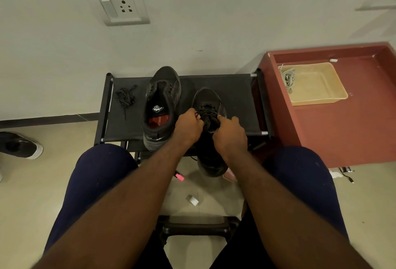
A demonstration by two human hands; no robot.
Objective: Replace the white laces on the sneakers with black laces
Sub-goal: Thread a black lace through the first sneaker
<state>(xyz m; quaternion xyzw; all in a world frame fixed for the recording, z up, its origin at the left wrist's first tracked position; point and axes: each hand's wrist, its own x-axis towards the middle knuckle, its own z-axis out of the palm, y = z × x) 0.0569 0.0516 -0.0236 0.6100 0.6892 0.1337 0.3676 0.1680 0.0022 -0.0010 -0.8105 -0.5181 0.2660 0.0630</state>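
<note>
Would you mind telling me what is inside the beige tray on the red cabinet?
In the beige tray, a tangle of pale laces lies in the left corner; anything beneath it is hidden.

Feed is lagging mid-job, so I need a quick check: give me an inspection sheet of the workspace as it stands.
Surface: black fabric rack top, both sneakers resting on it.
Job's things: unlaced sneaker; second sneaker threaded with black lace; spare black lace loose on the rack; white laces in the beige tray on the red cabinet.
Clutter: pink object, white scrap, another shoe, all on the floor.
Hands: left hand and right hand, fingers pinching the black lace.
Cables: short cable on the floor by the cabinet.
Surroundings: wall socket.
</note>
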